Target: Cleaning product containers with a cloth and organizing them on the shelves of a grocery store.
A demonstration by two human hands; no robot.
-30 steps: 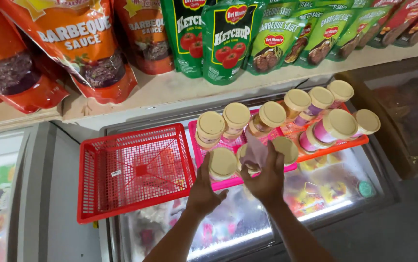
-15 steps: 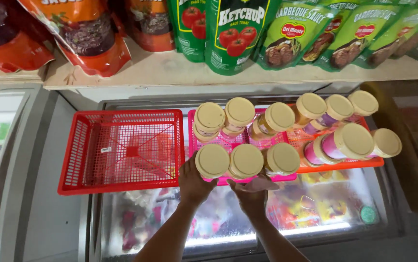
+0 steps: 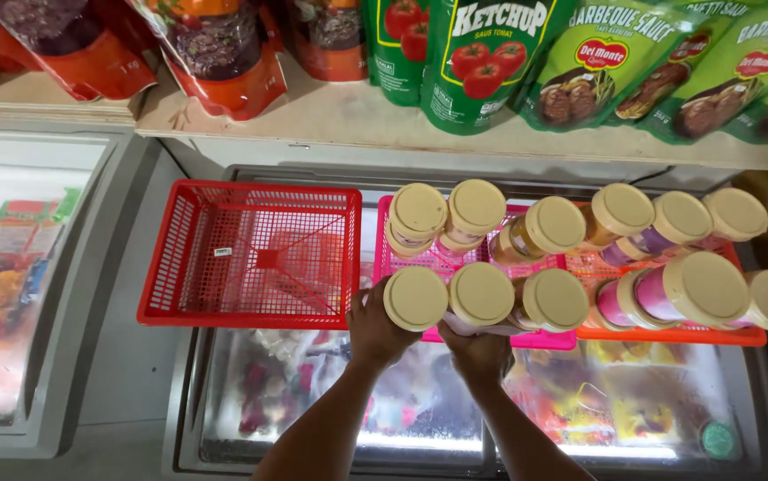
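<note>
Here, the left hand grips one cream-lidded jar; the right hand holds its neighbour jar at the pink basket.

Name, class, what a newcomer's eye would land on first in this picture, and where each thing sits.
First, the cream-lidded jars crowding the pink basket on the freezer's glass lid, with the left hand and right hand at the front row. Beside them, on the left, stands an empty red basket; green sauce pouches line the shelf above.
</note>
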